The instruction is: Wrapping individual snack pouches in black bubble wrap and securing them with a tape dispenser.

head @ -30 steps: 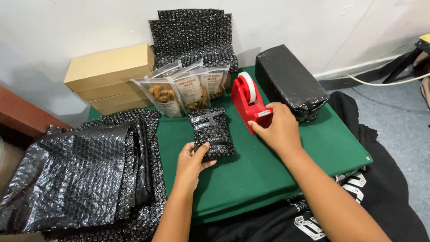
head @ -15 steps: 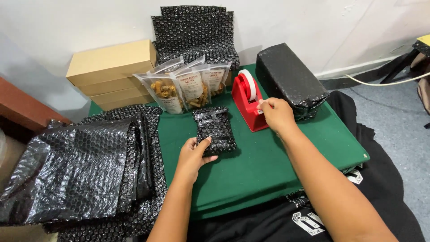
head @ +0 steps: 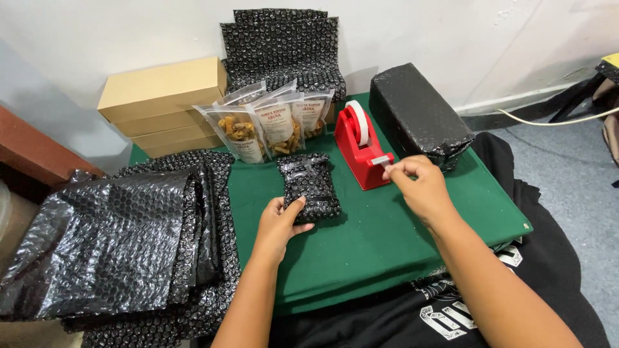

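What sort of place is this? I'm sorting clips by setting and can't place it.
Probably a small home packing spot for snack orders. A low green table holds a red tape dispenser and clear snack pouches, with black bubble wrap and flat cardboard boxes stacked beside it.

The bubble-wrap pile (head: pixel 122 258) runs off the lower left edge; the small wrapped packet (head: pixel 309 183) hides its contents; the right hand (head: pixel 419 187) covers the tape end; pouch print (head: pixel 277 125) is too small to read
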